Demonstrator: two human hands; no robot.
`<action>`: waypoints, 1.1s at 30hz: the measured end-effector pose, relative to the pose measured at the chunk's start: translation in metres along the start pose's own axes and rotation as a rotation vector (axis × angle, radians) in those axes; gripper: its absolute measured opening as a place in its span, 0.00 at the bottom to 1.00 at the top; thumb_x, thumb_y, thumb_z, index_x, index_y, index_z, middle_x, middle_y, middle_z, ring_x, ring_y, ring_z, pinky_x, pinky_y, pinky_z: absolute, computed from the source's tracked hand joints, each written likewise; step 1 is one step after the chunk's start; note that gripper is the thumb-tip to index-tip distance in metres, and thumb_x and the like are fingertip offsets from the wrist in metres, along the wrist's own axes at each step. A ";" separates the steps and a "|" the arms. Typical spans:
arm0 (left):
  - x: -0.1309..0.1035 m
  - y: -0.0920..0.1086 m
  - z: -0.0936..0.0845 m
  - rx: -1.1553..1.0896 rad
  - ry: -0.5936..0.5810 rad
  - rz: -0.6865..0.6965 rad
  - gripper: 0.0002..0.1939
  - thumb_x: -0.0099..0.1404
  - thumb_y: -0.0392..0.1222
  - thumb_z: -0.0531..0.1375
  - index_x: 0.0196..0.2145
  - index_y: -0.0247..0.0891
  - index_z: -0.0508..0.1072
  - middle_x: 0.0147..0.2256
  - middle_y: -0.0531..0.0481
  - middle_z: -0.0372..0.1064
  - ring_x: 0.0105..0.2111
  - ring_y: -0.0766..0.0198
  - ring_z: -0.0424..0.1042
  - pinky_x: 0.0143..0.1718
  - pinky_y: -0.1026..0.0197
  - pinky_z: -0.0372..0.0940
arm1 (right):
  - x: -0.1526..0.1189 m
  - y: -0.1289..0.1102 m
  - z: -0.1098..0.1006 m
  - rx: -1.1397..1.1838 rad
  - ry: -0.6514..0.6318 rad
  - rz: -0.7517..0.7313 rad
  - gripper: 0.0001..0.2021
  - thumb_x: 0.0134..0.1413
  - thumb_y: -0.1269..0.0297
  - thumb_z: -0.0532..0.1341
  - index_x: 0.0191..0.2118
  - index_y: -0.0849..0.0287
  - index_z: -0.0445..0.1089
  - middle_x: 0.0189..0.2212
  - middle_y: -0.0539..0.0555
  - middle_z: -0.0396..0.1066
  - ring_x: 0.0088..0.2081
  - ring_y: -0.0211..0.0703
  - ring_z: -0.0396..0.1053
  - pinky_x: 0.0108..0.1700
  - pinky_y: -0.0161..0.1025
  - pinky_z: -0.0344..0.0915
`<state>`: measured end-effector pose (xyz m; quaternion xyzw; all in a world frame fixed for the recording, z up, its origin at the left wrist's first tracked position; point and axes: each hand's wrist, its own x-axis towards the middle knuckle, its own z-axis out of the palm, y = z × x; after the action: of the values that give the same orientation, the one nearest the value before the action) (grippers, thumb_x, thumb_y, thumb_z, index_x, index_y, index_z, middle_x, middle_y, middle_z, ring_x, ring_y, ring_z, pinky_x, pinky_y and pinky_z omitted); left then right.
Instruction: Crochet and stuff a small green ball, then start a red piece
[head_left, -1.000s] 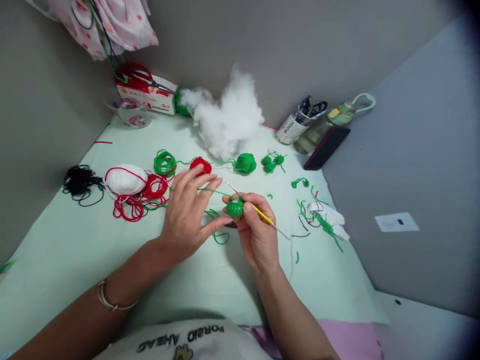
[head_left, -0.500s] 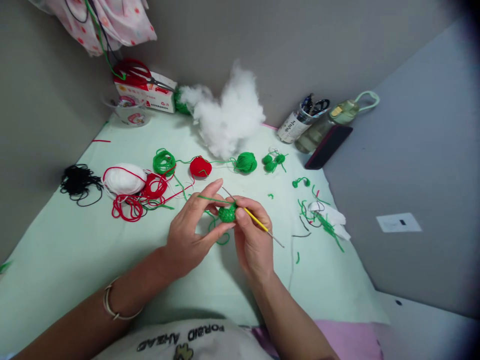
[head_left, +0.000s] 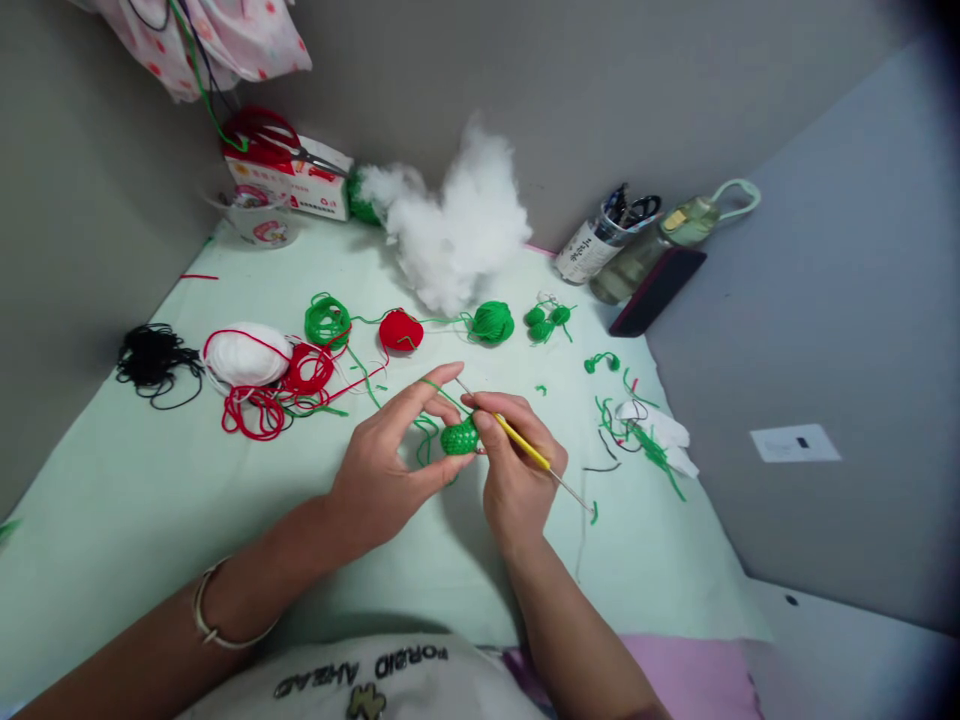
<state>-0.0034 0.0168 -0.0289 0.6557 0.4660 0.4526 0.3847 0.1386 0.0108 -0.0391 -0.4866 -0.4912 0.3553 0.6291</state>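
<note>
My left hand pinches a small green crocheted piece between thumb and fingers, its index finger raised with a strand of green yarn running from it to the work. My right hand grips a yellow-handled crochet hook in the manner of a pen, its fingertips close against the right side of the piece. The slender tip of the hook points toward my left index fingertip; at this scale I cannot tell whether it catches the strand. The piece is held above the middle of the worktop, between its left and right edges. Toward the left edge lie a black yarn bundle, a white yarn ball and loose red yarn. Beyond my hands, roughly parallel to the far edge, are a green yarn coil, a red ball and a green yarn ball, with white stuffing behind them. Scissors rest on a box at the far left corner. A bottle and a tilted phone occupy the far right corner; green yarn scraps lie by the right edge.
</note>
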 end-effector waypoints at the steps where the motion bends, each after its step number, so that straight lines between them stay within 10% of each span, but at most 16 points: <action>1: 0.000 -0.001 -0.001 -0.050 -0.005 -0.065 0.28 0.59 0.33 0.68 0.57 0.47 0.72 0.41 0.54 0.77 0.45 0.61 0.77 0.55 0.57 0.69 | 0.000 0.000 0.000 -0.015 0.015 -0.029 0.06 0.59 0.65 0.69 0.42 0.49 0.82 0.37 0.52 0.81 0.39 0.43 0.79 0.37 0.39 0.76; 19: 0.014 -0.011 -0.025 -0.545 -0.222 -0.272 0.54 0.58 0.34 0.72 0.74 0.53 0.51 0.37 0.55 0.72 0.41 0.62 0.76 0.49 0.58 0.72 | 0.003 -0.003 -0.015 -0.114 -0.219 -0.157 0.13 0.64 0.70 0.65 0.48 0.45 0.81 0.42 0.54 0.81 0.46 0.47 0.77 0.43 0.45 0.76; 28: 0.010 -0.006 -0.009 -0.649 -0.112 -0.395 0.54 0.53 0.32 0.73 0.72 0.52 0.55 0.35 0.57 0.66 0.34 0.68 0.71 0.36 0.65 0.70 | -0.008 0.006 -0.008 -0.299 -0.055 -0.443 0.21 0.63 0.75 0.63 0.53 0.40 0.79 0.45 0.53 0.81 0.45 0.49 0.77 0.44 0.50 0.74; 33: 0.012 -0.006 -0.008 -0.825 -0.180 -0.435 0.51 0.52 0.31 0.73 0.70 0.49 0.59 0.35 0.57 0.63 0.32 0.70 0.67 0.33 0.69 0.68 | -0.007 0.000 -0.007 -0.172 -0.054 -0.340 0.14 0.65 0.69 0.63 0.48 0.41 0.81 0.43 0.53 0.82 0.45 0.49 0.78 0.43 0.49 0.75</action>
<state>-0.0113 0.0304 -0.0297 0.3720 0.3388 0.4503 0.7375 0.1433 0.0029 -0.0414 -0.4389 -0.6118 0.2134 0.6225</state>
